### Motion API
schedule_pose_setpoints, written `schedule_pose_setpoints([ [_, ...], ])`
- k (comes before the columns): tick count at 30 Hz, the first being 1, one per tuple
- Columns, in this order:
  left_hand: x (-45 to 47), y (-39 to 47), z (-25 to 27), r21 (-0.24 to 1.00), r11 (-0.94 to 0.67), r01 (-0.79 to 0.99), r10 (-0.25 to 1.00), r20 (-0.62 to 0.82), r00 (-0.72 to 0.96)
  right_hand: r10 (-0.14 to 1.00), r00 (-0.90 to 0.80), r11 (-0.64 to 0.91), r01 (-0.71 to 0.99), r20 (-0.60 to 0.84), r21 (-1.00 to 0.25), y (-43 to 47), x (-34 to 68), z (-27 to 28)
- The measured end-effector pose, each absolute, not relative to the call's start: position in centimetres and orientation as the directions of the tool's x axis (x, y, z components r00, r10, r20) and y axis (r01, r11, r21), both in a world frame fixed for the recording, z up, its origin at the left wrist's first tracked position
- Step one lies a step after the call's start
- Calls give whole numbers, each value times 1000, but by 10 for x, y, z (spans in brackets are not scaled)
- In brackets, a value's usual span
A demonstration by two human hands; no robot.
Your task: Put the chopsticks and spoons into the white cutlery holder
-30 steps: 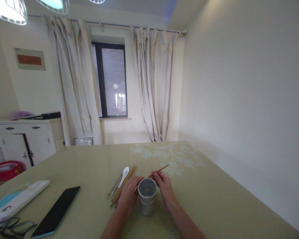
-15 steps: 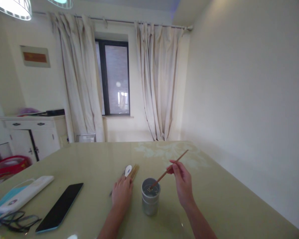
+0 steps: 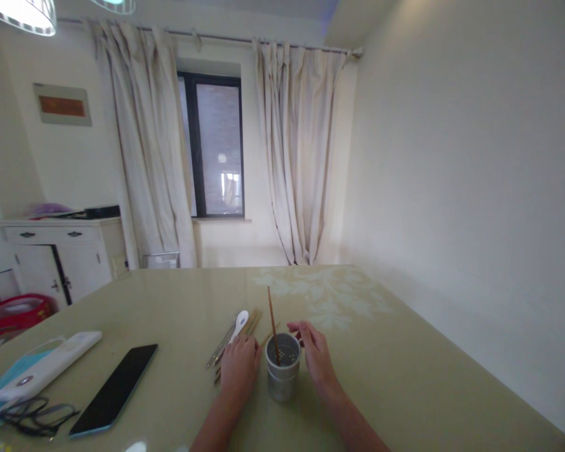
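A grey metal cup stands upright on the table, with small pale dots showing inside. One brown chopstick leans in it, its upper end rising above the rim. My right hand is beside the cup's right rim, fingers loosely bent and apart, holding nothing. Left of the cup, my left hand curls over a bundle of chopsticks; a pale chopstick sticks out past its fingers towards the cup's back. The fingertips are partly hidden. A white spoon and thin metal utensils lie beside that hand.
On the left of the table are a black phone, a long white device, glasses and a blue mask. A white cabinet and a red basket stand beyond the left edge. A wall is on the right.
My right hand has let go of the brown chopstick, which now leans in the cup, and has come closer to the rim. My left hand has shifted slightly right, with a chopstick now sticking out.
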State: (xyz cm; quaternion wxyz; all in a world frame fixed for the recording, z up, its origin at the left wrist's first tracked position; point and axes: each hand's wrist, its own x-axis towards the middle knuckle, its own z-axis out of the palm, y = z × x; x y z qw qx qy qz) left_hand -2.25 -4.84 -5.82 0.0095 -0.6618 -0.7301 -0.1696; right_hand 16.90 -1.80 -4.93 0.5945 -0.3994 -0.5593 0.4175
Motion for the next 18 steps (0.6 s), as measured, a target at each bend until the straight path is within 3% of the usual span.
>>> schedule_pose_setpoints([
  [5,-15,-45,-59,459,-58,886,946,310,-99,988,-48,144,-116,150,-983,-2,170,-67],
  [9,-10,-46,-60,654,-211,726,929,366,-60,987,-129,72,-208,100,-975,0,168,-70],
  [13,-7,-46,-63,746,-359,560,904,427,11,987,-148,27,-257,67,-966,-1,163,-70],
  [15,-7,-45,-62,787,-388,479,892,451,-18,992,-101,46,-291,78,-956,2,166,-68],
  [18,-8,-46,-53,868,-354,349,889,429,-163,980,143,182,-386,136,-905,9,183,-58],
])
